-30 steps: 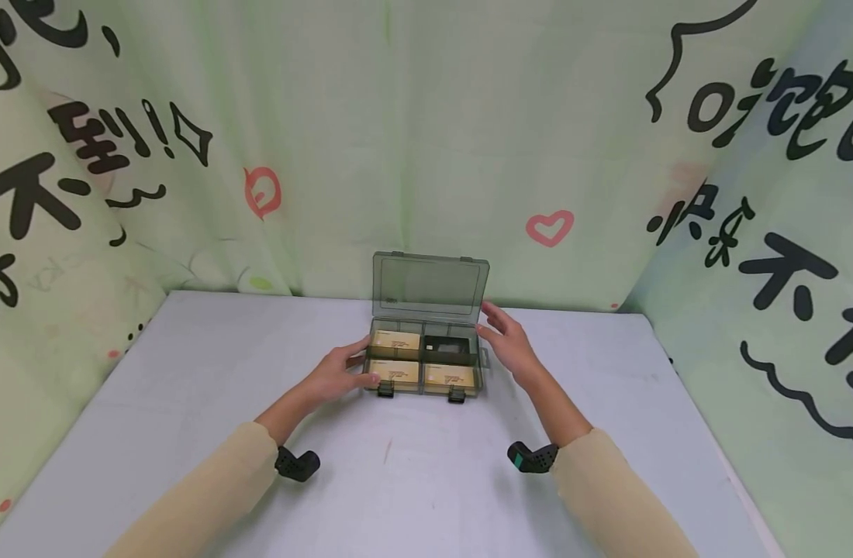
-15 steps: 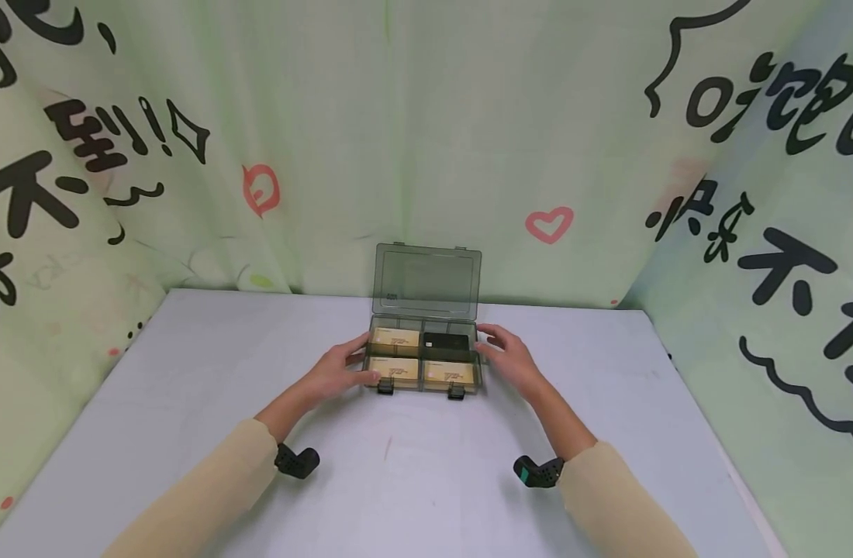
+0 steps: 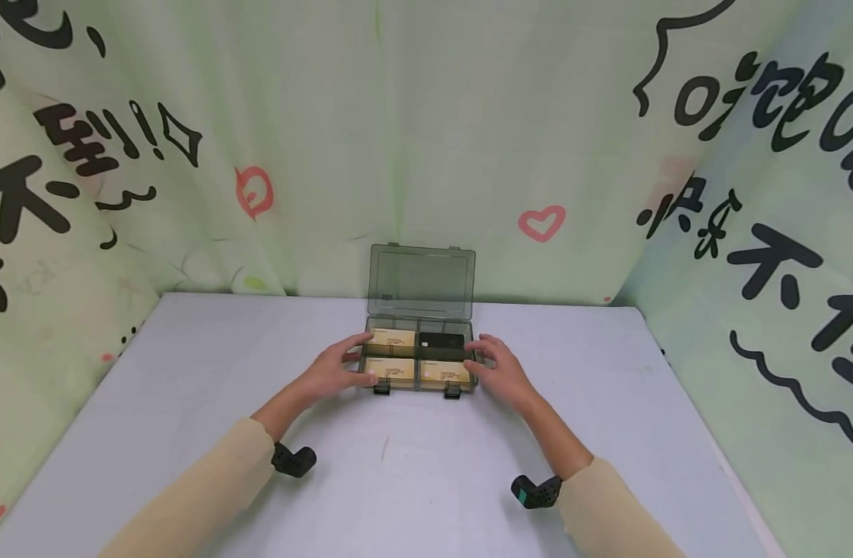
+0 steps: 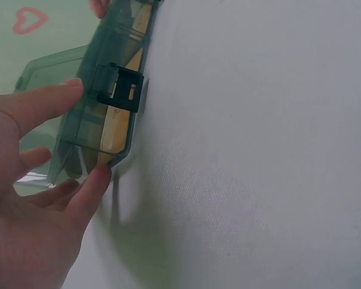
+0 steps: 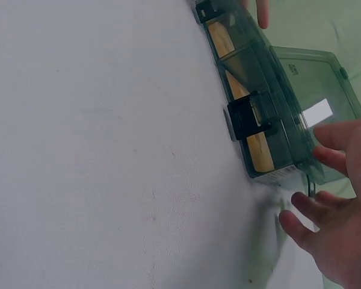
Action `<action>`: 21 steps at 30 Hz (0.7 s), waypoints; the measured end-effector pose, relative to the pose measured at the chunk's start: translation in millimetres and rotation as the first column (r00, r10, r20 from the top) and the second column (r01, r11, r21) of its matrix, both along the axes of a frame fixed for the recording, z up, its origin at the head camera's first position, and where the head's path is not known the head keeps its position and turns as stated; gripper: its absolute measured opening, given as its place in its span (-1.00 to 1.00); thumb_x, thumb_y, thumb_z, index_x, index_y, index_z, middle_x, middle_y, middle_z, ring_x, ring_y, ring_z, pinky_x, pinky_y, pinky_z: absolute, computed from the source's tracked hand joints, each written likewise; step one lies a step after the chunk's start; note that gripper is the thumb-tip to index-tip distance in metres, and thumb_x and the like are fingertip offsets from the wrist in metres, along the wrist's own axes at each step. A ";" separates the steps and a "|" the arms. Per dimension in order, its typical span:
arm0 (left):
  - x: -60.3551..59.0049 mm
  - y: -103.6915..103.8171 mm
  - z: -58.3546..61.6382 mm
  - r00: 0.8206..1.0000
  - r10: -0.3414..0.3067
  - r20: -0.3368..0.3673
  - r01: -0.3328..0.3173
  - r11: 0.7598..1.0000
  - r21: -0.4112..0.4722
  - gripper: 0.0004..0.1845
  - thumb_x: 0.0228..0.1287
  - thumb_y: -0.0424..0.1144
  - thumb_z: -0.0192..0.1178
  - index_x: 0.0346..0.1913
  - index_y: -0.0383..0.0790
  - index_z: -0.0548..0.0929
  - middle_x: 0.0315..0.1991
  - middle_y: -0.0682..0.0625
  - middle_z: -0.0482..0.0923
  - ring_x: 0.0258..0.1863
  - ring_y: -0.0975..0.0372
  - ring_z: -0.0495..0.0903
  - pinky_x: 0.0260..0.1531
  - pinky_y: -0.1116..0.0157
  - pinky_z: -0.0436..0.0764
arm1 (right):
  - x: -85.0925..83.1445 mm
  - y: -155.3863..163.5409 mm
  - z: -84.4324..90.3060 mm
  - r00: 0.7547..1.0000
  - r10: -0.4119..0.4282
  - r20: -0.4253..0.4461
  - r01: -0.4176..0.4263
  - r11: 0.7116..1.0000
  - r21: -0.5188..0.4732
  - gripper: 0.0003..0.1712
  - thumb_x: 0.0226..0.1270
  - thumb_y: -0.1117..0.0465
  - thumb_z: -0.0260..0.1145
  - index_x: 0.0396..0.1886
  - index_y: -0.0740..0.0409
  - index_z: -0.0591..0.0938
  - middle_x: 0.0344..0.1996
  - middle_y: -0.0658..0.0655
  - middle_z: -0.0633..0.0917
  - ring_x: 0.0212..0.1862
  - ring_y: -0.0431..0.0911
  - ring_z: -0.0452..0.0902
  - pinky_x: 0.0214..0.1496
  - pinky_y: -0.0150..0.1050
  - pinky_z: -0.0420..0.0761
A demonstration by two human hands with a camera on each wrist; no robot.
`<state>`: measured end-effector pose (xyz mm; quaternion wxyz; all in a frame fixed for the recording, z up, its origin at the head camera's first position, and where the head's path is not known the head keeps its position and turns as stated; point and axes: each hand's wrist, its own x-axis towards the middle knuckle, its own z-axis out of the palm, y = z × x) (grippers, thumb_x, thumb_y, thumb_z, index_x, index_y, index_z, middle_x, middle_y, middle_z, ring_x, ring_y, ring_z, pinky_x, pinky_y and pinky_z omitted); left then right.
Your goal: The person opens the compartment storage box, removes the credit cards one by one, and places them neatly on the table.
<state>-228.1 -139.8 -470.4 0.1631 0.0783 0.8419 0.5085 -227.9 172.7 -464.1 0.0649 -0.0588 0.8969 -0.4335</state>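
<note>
Behind the box [image 3: 419, 363] wall, the right hand [image 3: 499, 372] fingertips vanish.

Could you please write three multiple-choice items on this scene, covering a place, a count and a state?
1. Where is the black card in the box?
A. far right compartment
B. near left compartment
C. on the table

2. How many compartments hold tan cards?
A. one
B. three
C. four

3. The lid is:
A. latched shut
B. lying detached
C. raised open

Answers: 1 A, it lies behind the near right tan stack; 2 B, only one compartment holds black; 3 C, it stands upright behind the tray, both latches free, with left hand and right hand at the sides.
</note>
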 end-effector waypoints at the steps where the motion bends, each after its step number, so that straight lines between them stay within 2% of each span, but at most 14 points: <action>1: -0.3 -0.1 -0.3 1.000 -0.001 0.001 0.001 1.000 -0.004 -0.10 0.10 -0.19 0.42 0.49 0.03 0.20 0.53 -0.13 0.07 0.44 -0.12 0.23 0.27 -0.12 0.41 | 0.7 -1.4 0.1 1.000 0.002 -0.013 -0.002 1.000 0.012 -0.63 0.35 0.17 0.25 0.12 0.18 0.58 0.47 0.29 0.18 0.39 0.29 0.27 0.43 0.23 0.21; 5: -1.0 -0.3 -1.9 1.000 0.001 0.004 -0.001 1.000 -0.021 -0.14 0.11 -0.16 0.42 0.47 0.05 0.23 0.52 -0.14 0.08 0.44 -0.11 0.23 0.28 -0.12 0.40 | 2.6 -6.3 -0.9 0.999 0.030 -0.042 -0.028 0.998 0.052 -0.71 0.35 0.17 0.26 0.02 0.14 0.63 0.47 0.30 0.18 0.44 0.29 0.17 0.40 0.24 0.26; 7: -1.3 -0.2 -3.3 1.000 0.001 0.006 -0.001 1.000 -0.027 -0.15 0.11 -0.14 0.42 0.46 0.05 0.26 0.51 -0.13 0.10 0.44 -0.10 0.23 0.29 -0.13 0.39 | 2.8 -8.0 -2.4 0.998 0.048 -0.041 -0.045 0.996 0.073 -0.72 0.36 0.16 0.25 0.02 0.12 0.63 0.48 0.30 0.15 0.46 0.30 0.12 0.37 0.22 0.31; 11: -2.2 0.1 -5.6 1.000 -0.003 0.002 0.003 0.999 -0.043 -0.17 0.11 -0.10 0.41 0.45 0.06 0.28 0.50 -0.13 0.13 0.44 -0.09 0.24 0.30 -0.14 0.36 | 1.3 -11.3 -6.0 0.997 0.072 -0.019 -0.068 0.988 0.142 -0.68 0.39 0.11 0.21 0.07 0.09 0.62 0.51 0.29 0.07 0.48 0.32 0.06 0.39 0.25 0.26; 14: -2.5 0.4 -5.4 1.000 -0.001 0.000 0.001 0.999 -0.051 -0.18 0.12 -0.10 0.41 0.44 0.06 0.29 0.50 -0.13 0.14 0.43 -0.08 0.25 0.31 -0.13 0.36 | 0.9 -13.7 -7.7 0.996 0.087 -0.006 -0.084 0.977 0.198 -0.64 0.41 0.06 0.17 0.10 0.08 0.61 0.53 0.30 0.01 0.48 0.34 0.04 0.41 0.28 0.21; 21: -2.9 0.6 -3.4 1.000 0.007 0.003 -0.007 0.997 -0.074 -0.22 0.12 -0.14 0.41 0.41 0.05 0.33 0.49 -0.13 0.17 0.42 -0.08 0.27 0.30 -0.12 0.37 | 1.1 -17.3 -10.2 0.994 0.108 -0.033 -0.094 0.953 0.287 -0.64 0.43 0.04 0.14 0.07 0.08 0.63 0.52 0.36 -0.01 0.46 0.36 0.08 0.40 0.25 0.24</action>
